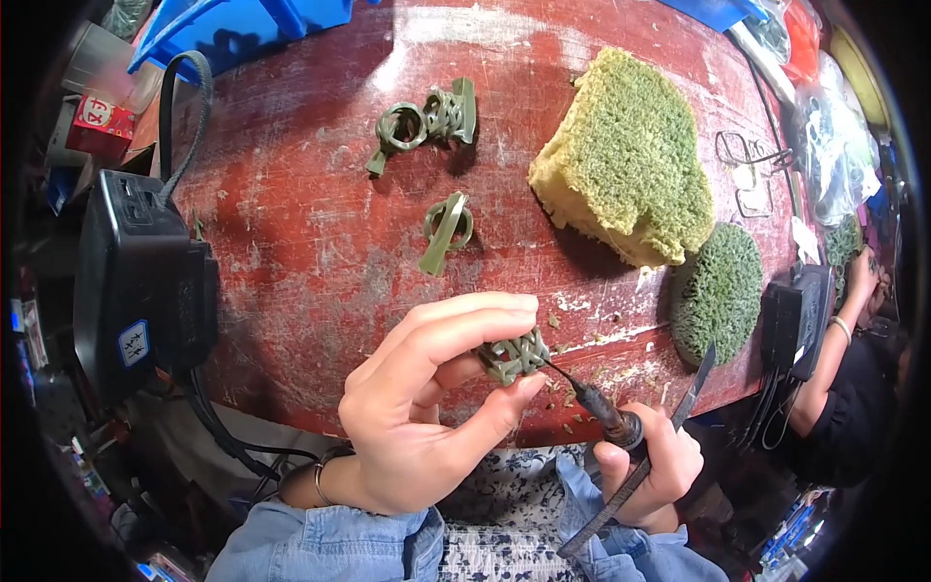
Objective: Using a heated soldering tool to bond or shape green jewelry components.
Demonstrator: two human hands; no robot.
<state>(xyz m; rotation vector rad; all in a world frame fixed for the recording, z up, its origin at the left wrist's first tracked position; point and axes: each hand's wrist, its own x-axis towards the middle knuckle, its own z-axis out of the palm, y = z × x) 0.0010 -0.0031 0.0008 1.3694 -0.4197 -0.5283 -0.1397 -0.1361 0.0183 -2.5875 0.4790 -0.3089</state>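
My left hand pinches a green openwork wax-like ring piece between its fingers near the table's front edge. My right hand grips a dark pen-like tool, whose fine tip meets the piece, along with a long flat metal blade pointing up to the right. Above my hands lie a green ring with a flat stem and green openwork ring pieces. A large frayed yellow-green sponge block sits to their right, and a round green pad lies below it.
The worn red table carries a black powered box with cables, blue bins, a red carton, a smaller black box, wire loops and plastic bags. Another person's arm is at the right.
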